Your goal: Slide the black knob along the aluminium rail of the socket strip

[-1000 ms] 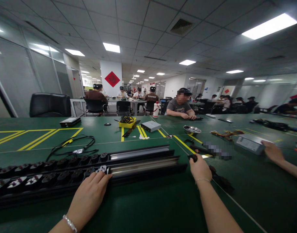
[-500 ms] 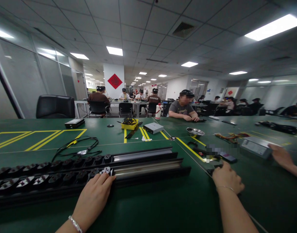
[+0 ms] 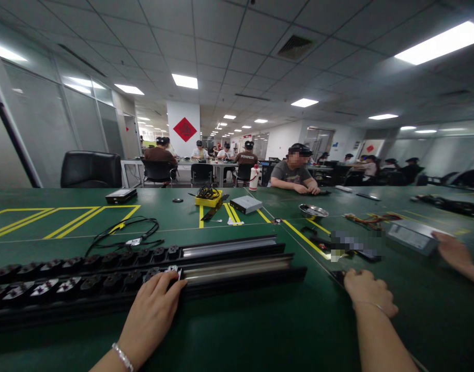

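Two long black power-strip rails [image 3: 229, 258] lie side by side across the green table [image 3: 237, 330], with socket modules along their left half. My left hand [image 3: 153, 312] rests flat on the nearer rail, its fingertips on a socket module [image 3: 170, 269]. My right hand [image 3: 368, 292] is to the right of the rails' end, with its fingers curled over a small black object [image 3: 338, 277] on the table, mostly hidden under the hand.
A co-worker's hand [image 3: 454, 250] holds a grey metal box [image 3: 409, 235] at the right. Behind the rails are a black cable [image 3: 124, 230], a yellow tray of wires [image 3: 208, 196], a grey box [image 3: 245, 204] and a metal bowl [image 3: 313, 210]. A person [image 3: 294, 173] sits across.
My right hand has moved right and towards me, from the end of the rails to the small black object. My left hand has stayed on the rail.
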`<state>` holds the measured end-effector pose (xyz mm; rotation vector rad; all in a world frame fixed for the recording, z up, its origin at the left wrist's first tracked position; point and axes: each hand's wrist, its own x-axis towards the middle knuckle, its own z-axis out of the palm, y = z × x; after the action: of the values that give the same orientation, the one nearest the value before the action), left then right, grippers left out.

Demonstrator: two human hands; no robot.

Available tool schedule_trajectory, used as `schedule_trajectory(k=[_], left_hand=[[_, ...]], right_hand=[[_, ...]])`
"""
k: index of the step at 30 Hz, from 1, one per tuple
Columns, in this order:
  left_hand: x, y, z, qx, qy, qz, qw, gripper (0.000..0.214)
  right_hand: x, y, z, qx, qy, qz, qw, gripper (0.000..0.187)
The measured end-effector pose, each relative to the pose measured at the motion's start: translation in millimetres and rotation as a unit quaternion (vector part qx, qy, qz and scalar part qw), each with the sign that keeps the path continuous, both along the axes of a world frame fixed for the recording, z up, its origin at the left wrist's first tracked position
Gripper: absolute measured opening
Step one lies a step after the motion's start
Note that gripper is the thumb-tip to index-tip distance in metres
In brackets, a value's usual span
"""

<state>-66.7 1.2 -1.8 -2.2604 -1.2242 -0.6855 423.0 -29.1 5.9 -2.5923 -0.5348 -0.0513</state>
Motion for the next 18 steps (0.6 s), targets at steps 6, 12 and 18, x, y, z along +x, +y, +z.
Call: schedule_trajectory(k=[6, 12, 18], left_hand=[[0, -1, -1.2, 0.010, 0.001, 0.013, 1.000, 0.027], [3, 1, -1.5, 0.023, -0.004, 0.010, 1.000, 0.024], [7, 3, -10.8, 0.036, 0.020, 0.020, 0.999, 0.036]], right_hand=[[-2, 1, -0.3, -0.028, -0.054, 0.001, 0.998, 0.054], [-66, 25, 14.5, 0.036, -0.244, 0.193, 0.950, 0.048], [-191, 42, 15.9, 0.057, -0.273, 0.542, 0.793, 0.048]])
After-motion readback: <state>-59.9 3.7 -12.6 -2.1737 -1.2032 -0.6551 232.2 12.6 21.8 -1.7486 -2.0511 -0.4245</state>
